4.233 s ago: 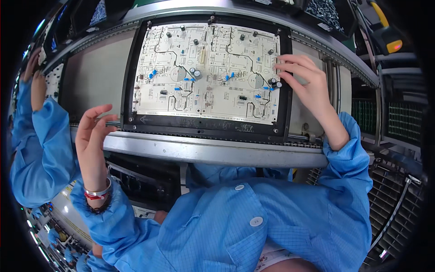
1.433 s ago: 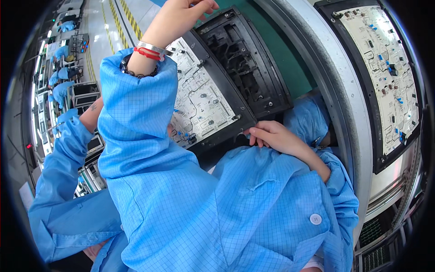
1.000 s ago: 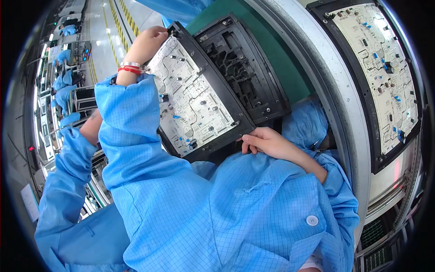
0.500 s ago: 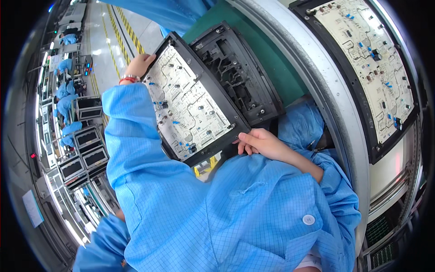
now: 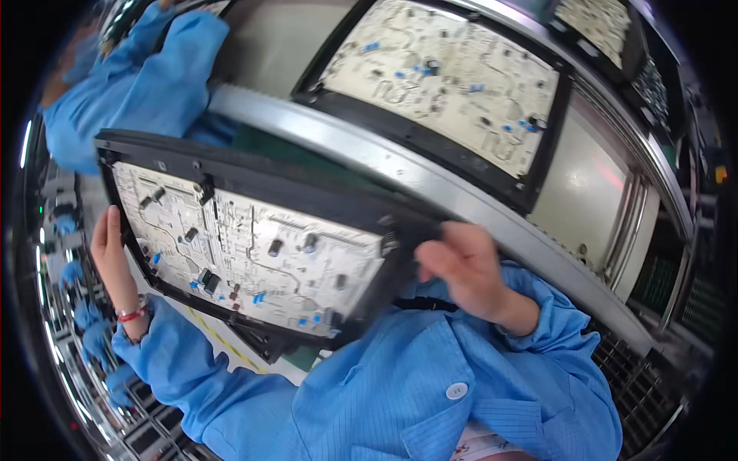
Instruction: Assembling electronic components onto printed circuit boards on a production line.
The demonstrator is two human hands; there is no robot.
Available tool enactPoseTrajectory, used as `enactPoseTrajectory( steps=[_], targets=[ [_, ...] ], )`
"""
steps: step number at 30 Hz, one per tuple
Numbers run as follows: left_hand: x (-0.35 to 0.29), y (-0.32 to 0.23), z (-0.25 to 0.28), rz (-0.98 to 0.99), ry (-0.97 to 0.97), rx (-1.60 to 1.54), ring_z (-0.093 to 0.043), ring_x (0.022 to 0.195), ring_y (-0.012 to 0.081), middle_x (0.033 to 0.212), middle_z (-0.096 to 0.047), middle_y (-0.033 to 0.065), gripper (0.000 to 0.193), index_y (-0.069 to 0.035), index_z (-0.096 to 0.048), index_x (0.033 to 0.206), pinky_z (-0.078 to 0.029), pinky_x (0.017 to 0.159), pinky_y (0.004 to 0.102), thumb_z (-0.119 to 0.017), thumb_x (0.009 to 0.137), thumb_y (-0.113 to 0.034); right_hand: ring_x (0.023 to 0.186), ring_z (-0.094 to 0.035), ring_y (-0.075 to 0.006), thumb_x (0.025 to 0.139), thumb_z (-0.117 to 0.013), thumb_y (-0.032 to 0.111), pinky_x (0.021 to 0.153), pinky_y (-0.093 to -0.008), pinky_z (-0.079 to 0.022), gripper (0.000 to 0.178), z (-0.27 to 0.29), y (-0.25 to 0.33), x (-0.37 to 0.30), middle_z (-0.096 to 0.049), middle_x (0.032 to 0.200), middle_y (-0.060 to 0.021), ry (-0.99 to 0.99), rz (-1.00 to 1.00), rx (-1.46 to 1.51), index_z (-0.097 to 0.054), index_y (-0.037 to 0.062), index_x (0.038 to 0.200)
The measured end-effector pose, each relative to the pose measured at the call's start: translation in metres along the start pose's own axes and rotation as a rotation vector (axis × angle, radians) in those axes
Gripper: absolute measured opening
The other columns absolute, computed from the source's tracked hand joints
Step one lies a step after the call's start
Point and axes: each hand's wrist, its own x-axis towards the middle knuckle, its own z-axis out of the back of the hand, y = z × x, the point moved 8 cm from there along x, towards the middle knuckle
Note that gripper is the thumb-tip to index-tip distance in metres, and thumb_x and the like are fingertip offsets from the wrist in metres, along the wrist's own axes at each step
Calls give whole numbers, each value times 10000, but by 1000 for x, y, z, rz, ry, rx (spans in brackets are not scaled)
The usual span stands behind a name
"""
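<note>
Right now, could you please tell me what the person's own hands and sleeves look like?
The left hand and right hand are gloveless. The sleeves are loose, creased and bright blue. A red band shows at the left cuff; no band shows at the right.

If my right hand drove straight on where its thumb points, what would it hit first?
Most likely the right border of the black frame, which the right hand already appears to grip; motion blur leaves the exact depth unclear.
</note>
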Motion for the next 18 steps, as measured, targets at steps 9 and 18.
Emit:
enactPoseTrajectory(
  steps=[9, 18],
  targets=[
    [-21, -233, -258, -215, 608, -229, -488, 620, 43, 697, -550, -44, 256, -28, -647, 911, -362, 541, 184, -609, 876, -279, 706, -514, -73, 926, -520, 293, 616, -207, -374, 249, 234, 77, -135, -587, 841, -4, -1182, 296, 252, -594, 60, 975],
    [-178, -327, -461, -214, 1222, -325, -599, 548, 222, 707, -615, 120, 314, 67, -536, 985, -462, 504, 312, -602, 844, -205, 874, -635, -182, 880, -569, 276, 789, -292, -500, 314, 364, 69, -220, -661, 982, -96, -1262, 94, 163, -607, 15, 1048]
  ],
)
